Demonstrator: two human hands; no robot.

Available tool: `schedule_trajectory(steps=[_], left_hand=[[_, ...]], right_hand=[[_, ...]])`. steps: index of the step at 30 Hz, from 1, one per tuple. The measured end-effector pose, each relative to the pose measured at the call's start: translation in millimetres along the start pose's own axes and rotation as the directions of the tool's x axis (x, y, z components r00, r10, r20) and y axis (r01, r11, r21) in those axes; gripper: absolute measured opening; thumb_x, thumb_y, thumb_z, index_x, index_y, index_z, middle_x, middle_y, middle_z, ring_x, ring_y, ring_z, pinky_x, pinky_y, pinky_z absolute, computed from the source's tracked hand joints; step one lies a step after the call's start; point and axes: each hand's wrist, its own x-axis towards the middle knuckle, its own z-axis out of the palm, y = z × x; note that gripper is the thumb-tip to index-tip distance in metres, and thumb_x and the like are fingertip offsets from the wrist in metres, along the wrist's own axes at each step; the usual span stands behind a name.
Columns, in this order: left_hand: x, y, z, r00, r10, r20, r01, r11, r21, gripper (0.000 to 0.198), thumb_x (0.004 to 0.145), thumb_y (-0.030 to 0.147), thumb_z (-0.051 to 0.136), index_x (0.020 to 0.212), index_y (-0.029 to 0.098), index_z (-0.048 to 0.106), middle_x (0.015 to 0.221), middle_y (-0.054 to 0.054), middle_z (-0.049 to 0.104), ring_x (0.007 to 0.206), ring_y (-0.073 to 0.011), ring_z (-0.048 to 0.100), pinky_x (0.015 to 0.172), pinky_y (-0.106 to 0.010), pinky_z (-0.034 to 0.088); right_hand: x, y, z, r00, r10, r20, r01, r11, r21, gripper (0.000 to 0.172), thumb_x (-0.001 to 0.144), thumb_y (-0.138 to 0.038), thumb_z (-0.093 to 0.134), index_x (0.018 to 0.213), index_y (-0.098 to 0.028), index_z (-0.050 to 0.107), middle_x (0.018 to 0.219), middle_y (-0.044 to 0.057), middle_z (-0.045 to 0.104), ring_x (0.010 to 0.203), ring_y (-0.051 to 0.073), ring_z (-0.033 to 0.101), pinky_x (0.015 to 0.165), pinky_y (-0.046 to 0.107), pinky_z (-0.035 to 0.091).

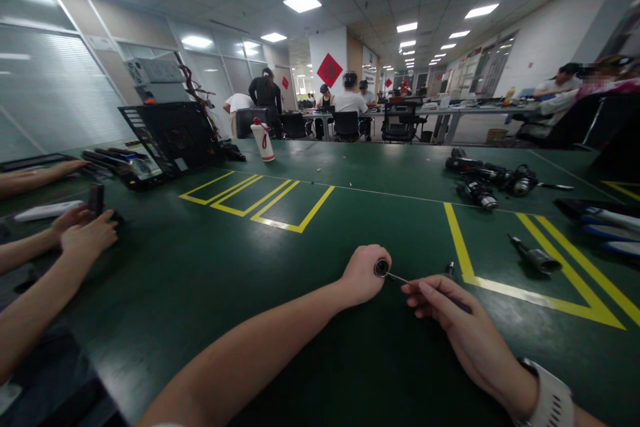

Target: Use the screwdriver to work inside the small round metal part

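Observation:
My left hand (365, 273) is closed around a dark cylindrical part (381, 267), its round open end with a metallic rim facing me. Most of that part is hidden in the fist. In my right hand (445, 307), a thin screwdriver (400, 279) is pinched between thumb and fingers. Its shaft points left to the part's open end; whether the tip touches inside I cannot tell. The dark handle runs under my palm. Just beyond my right fingers stands a small dark piece (451, 269). A black funnel-shaped part (537, 257) lies farther right, within yellow tape lines.
Several black cylindrical devices (483, 180) lie at the back right, near blue-and-white items (610, 227). A white bottle (263, 140) and a black frame (175, 137) stand at the back left. At left, a co-worker's hands (87, 233) hold a dark object (96, 200).

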Motion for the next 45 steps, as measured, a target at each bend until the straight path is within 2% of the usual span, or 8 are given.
schedule_trajectory(steps=[5,11,17,23,35,39,45], left_hand=[[-1,-2,1.9,1.000,-0.020,-0.010,0.020,1.000,-0.009,0.017,0.071,0.004,0.052,0.079,0.015,0.061,0.081,-0.001,0.057,0.073,-0.0135,0.051,0.068,-0.026,0.041],[-1,-3,1.5,1.000,-0.018,-0.015,0.018,1.000,0.009,0.018,0.071,0.003,0.052,0.080,0.016,0.061,0.083,-0.001,0.058,0.074,-0.0138,0.052,0.069,-0.026,0.042],[-1,1,-1.1,0.999,-0.030,-0.013,0.031,0.997,0.068,0.018,0.069,0.003,0.055,0.080,0.017,0.062,0.083,-0.001,0.059,0.080,-0.0159,0.053,0.072,-0.028,0.042],[-3,2,-1.8,0.998,-0.059,-0.028,0.060,0.997,0.054,0.018,0.073,0.004,0.054,0.081,0.017,0.062,0.084,-0.001,0.059,0.079,-0.0149,0.054,0.072,-0.027,0.043],[-3,1,-0.9,0.992,-0.124,-0.009,0.124,0.992,-0.004,0.020,0.074,0.005,0.051,0.087,0.017,0.061,0.089,-0.002,0.057,0.082,-0.0159,0.054,0.072,-0.028,0.043],[-3,2,-1.3,0.995,-0.097,-0.018,0.096,0.993,-0.073,0.019,0.071,0.004,0.054,0.084,0.016,0.061,0.087,-0.002,0.059,0.079,-0.0150,0.055,0.071,-0.027,0.044],[-2,4,-2.6,0.998,0.035,0.048,-0.030,0.993,-0.111,0.011,0.070,0.008,0.058,0.078,0.015,0.060,0.080,-0.001,0.062,0.078,-0.0149,0.057,0.071,-0.026,0.044]], right_hand=[[0,0,-1,1.000,0.018,-0.016,-0.018,1.000,0.017,0.028,0.070,-0.047,0.067,0.078,-0.020,0.070,0.088,0.006,0.069,0.080,0.022,0.060,0.071,0.035,0.047],[2,6,-3,1.000,-0.009,0.007,0.009,1.000,-0.013,0.022,0.078,-0.041,0.062,0.082,-0.021,0.070,0.091,0.004,0.068,0.083,0.021,0.060,0.072,0.034,0.047],[3,10,-7,0.998,-0.052,-0.037,0.052,0.999,-0.003,0.022,0.077,-0.041,0.063,0.079,-0.020,0.070,0.086,0.004,0.069,0.079,0.020,0.059,0.070,0.033,0.046],[4,11,-10,0.990,-0.090,-0.108,0.095,0.995,0.038,0.022,0.074,-0.042,0.066,0.076,-0.020,0.070,0.080,0.004,0.069,0.076,0.020,0.059,0.068,0.033,0.046],[8,16,-11,0.987,-0.064,-0.150,0.040,0.987,-0.158,0.022,0.073,-0.040,0.064,0.071,-0.019,0.067,0.072,0.004,0.067,0.068,0.020,0.059,0.062,0.035,0.047],[9,19,-14,0.985,-0.070,-0.158,0.044,0.985,-0.164,0.021,0.076,-0.039,0.062,0.070,-0.019,0.066,0.072,0.004,0.067,0.067,0.019,0.059,0.061,0.033,0.047],[9,17,-10,0.981,-0.086,-0.172,0.060,0.987,-0.152,0.021,0.074,-0.038,0.063,0.067,-0.018,0.065,0.068,0.003,0.066,0.064,0.018,0.058,0.058,0.032,0.046]])
